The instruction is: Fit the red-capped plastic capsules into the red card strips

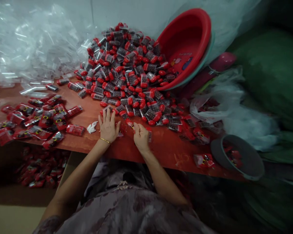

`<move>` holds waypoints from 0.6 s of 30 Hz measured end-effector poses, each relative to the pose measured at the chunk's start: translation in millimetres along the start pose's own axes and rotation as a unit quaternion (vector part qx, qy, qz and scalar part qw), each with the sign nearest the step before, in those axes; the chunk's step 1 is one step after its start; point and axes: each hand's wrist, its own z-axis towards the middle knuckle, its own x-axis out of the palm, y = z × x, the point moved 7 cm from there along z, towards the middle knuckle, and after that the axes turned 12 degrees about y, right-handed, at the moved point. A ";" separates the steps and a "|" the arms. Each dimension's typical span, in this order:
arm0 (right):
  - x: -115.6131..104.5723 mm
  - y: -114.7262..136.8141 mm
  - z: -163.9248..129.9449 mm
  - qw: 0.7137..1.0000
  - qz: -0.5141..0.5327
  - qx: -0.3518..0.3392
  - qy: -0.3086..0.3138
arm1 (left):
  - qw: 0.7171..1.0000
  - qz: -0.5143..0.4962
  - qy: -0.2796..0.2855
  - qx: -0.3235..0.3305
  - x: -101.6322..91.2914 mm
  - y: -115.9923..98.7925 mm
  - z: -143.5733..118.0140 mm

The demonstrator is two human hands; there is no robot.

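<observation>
Small clear plastic tubes with red caps, by the person's hands on a reddish-brown wooden tabletop

The left hand [109, 126] lies flat, palm down and fingers spread, its fingertips touching the near edge of a big heap of small clear plastic tubes with red caps and dark contents [127, 70]. The heap rises toward the far side and spreads right and near across the tabletop, the tubes lying every way, some stacked, some loose. The right hand [141, 136], just right of the left, pinches one such red-capped tube [130, 123] between its fingertips, tilted, low over the table at the heap's near edge.
</observation>
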 end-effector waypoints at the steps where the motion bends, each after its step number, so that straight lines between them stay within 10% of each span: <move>1: -1.5 -0.3 -0.6 1.000 0.002 0.000 -0.004 | 1.000 -0.021 -0.006 0.014 -3.9 -3.4 -1.2; 6: -5.0 0.5 -5.8 0.999 0.039 0.003 0.008 | 0.967 -0.249 0.044 0.013 -15.8 -16.5 -15.1; 12: 3.7 16.6 -14.9 0.998 0.002 -0.043 0.044 | 0.790 -0.591 0.130 -0.097 11.8 -25.4 -28.0; 18: -16.1 13.3 -25.0 0.994 -0.093 -0.037 0.051 | 0.765 -0.619 0.079 -0.157 14.0 -14.5 -34.6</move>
